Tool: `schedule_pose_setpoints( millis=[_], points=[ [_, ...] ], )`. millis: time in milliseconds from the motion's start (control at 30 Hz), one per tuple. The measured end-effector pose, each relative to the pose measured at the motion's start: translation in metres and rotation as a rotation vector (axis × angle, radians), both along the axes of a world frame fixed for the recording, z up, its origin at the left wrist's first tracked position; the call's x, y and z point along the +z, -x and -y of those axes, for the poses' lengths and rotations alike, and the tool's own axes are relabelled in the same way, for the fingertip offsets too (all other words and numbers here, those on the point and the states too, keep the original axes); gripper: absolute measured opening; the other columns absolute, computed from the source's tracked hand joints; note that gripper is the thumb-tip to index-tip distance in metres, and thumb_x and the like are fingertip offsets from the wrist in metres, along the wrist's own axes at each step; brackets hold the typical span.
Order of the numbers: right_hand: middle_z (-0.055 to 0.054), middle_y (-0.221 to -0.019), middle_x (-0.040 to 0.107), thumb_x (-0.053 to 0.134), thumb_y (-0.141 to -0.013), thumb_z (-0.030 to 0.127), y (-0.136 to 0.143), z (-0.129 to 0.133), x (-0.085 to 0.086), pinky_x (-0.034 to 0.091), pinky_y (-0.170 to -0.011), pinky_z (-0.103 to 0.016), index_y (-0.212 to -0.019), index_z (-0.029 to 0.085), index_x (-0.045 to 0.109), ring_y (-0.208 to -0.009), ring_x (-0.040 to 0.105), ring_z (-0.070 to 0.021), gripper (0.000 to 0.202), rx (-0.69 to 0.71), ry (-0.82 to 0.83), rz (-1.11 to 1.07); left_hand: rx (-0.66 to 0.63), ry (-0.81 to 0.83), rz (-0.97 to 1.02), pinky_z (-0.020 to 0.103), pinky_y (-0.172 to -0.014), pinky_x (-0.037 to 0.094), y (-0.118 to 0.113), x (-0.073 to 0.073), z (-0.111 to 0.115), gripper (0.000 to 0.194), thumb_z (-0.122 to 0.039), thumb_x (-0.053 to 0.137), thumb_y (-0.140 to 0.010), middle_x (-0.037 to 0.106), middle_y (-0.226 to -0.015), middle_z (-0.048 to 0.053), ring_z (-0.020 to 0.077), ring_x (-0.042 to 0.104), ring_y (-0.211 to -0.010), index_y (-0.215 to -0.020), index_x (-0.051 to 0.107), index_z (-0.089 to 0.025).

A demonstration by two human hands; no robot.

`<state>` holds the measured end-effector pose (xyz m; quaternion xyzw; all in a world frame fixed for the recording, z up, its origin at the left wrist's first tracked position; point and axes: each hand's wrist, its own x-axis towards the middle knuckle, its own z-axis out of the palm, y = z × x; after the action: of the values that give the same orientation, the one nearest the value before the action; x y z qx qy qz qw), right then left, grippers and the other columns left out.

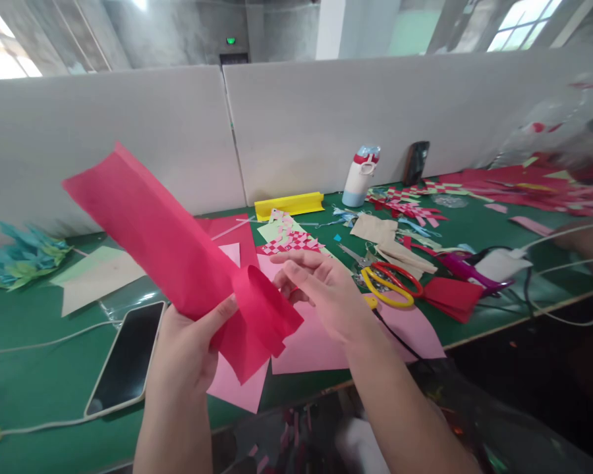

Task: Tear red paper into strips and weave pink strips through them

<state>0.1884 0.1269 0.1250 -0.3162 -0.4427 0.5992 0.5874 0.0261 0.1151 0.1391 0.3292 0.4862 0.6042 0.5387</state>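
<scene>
Red paper (pixel 163 230): one long piece, raised at a slant above the green surface (pixel 20 368); lower end curled over, its edge uneven.
Left hand (pixel 192 342): thumb pressed on the paper's near face, fingers behind, a closed pinch; I would grip lightly, so the face takes no dent.
Right hand (pixel 321 289): fingers partly curled, just beside the curl; I cannot tell whether they touch the paper or hold anything, as the curl hides some tips.
Curled end: the part I judge most in need of care; I would guide it with fingertips and bend gradually, since a sharp fold would likely stay.
Long upper part: stands free beyond the left grip; I judge it could sag or twist, so I would tilt both ends together.
Pink sheets (pixel 316 342): flat below the work; I would lift the red edge clear.
Scissors (pixel 394 303): red and yellow handles, right of the right hand.
Phone (pixel 128 359): beside the left wrist.
</scene>
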Motion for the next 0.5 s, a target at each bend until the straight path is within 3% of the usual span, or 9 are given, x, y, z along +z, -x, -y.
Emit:
schedule_pose_setpoints(
  millis=[100, 300, 500],
  points=[
    [-0.001, -0.073, 0.066, 0.065, -0.08, 0.033, -0.0045, 0.003, 0.0032, 0.051, -0.056, -0.02, -0.094, 0.019, 0.068, -0.062, 0.06, -0.0086, 0.02, 0.022, -0.047, 0.058, 0.03, -0.002, 0.003, 0.025, -0.058, 0.056, -0.003, 0.0011, 0.0002, 0.043, -0.017, 0.087, -0.046, 0.071, -0.084, 0.005, 0.0201, 0.067, -0.072, -0.084, 0.068, -0.014],
    [0.002, -0.071, 0.063, 0.072, -0.073, 0.024, -0.0085, 0.0047, 0.0052, 0.052, -0.058, -0.02, -0.096, 0.02, 0.068, -0.065, 0.059, -0.009, 0.024, 0.05, -0.041, 0.134, -0.027, 0.042, 0.021, 0.024, -0.057, 0.056, -0.0065, 0.0032, 0.0001, 0.039, -0.016, 0.086, -0.049, 0.07, -0.08, 0.004, 0.0189, 0.067, -0.067, -0.083, 0.067, -0.015],
    [0.002, -0.07, 0.064, 0.07, -0.074, 0.023, -0.0059, 0.0063, 0.0062, 0.05, -0.058, -0.02, -0.082, 0.02, 0.068, -0.063, 0.059, -0.0086, 0.009, -0.123, -0.125, 0.235, -0.022, 0.019, 0.07, 0.023, -0.055, 0.057, -0.0056, -0.0054, -0.0057, 0.045, -0.016, 0.087, -0.046, 0.068, -0.078, 0.003, 0.0164, 0.066, -0.063, -0.086, 0.066, -0.015]
  ],
)
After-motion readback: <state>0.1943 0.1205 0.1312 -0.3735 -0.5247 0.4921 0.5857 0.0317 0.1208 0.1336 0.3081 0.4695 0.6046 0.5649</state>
